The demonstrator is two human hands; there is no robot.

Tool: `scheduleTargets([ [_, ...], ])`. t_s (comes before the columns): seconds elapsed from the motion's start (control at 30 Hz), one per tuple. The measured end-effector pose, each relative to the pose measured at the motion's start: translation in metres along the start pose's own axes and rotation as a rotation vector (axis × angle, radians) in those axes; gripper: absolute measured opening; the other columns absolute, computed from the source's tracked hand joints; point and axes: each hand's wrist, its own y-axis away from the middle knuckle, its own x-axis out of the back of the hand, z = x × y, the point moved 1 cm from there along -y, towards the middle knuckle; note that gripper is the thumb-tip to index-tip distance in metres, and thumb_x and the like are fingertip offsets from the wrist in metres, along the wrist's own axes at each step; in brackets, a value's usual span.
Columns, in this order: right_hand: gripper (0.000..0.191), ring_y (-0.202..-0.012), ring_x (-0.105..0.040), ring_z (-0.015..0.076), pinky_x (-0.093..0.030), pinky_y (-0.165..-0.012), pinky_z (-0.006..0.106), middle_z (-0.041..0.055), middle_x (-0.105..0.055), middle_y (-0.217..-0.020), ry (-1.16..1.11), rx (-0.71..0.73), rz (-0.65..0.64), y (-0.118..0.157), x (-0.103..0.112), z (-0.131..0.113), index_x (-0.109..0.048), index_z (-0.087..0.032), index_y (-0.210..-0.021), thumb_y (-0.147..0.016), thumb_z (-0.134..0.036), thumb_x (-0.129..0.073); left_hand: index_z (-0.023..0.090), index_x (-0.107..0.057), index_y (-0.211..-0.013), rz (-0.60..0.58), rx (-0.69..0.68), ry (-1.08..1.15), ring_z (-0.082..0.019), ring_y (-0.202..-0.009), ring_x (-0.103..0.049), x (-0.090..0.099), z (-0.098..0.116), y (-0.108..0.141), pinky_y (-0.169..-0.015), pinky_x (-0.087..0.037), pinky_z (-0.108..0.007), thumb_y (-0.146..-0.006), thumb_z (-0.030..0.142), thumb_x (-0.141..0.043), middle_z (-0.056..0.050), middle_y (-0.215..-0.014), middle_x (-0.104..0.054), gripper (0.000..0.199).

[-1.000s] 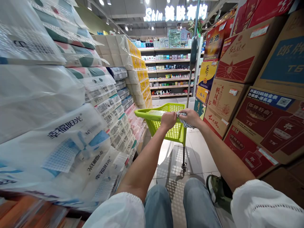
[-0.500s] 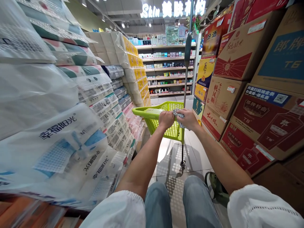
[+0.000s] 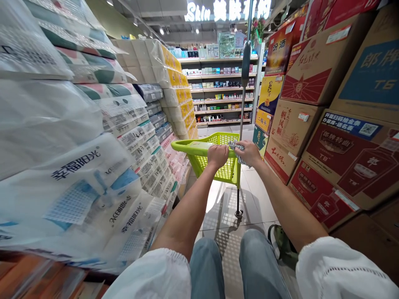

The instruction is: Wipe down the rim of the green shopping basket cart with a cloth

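Ahead of my knees stands a lime-green shopping basket cart (image 3: 199, 164) with perforated plastic sides and a thick handle rim. My left hand (image 3: 217, 155) is closed around that rim, near its right part. Just to the right, my right hand (image 3: 249, 152) grips a crumpled grey-and-white striped cloth (image 3: 237, 146) against the rim's right end. The cloth bunches between the fingers and partly hides the corner. A tall metal pole (image 3: 242, 108) with a dark grip rises behind my right hand. Below the basket, a thin leg ends in a small caster (image 3: 238, 214) on the floor.
Stacked plastic-wrapped tissue packs (image 3: 93, 174) line the left side. Printed cartons (image 3: 343, 153) are piled on the right. Shelves (image 3: 222, 89) of small products stand at the back. A dark green bag (image 3: 282, 245) lies beside my right leg on the tiled floor (image 3: 215, 207).
My right hand has moved slightly right with the cloth, widening the gap from my left hand. The cart has shifted a little to the left. My left hand keeps its hold.
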Motion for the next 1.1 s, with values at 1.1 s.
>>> scheduleTargets([
  [1.1,0.035,-0.102,-0.057,0.0222,-0.044,-0.092,0.037,0.0066,-0.063,-0.110,-0.232,-0.033,0.070,0.008,-0.054,-0.031,-0.063,-0.023,-0.111,-0.086,-0.042,-0.047,0.017,-0.066,-0.080,-0.117,-0.098,-0.077,-0.018,-0.078,-0.061,0.016,-0.061,-0.005,-0.082,-0.044,-0.031,-0.094,0.032,-0.029,-0.007,-0.081,-0.069,0.043],
])
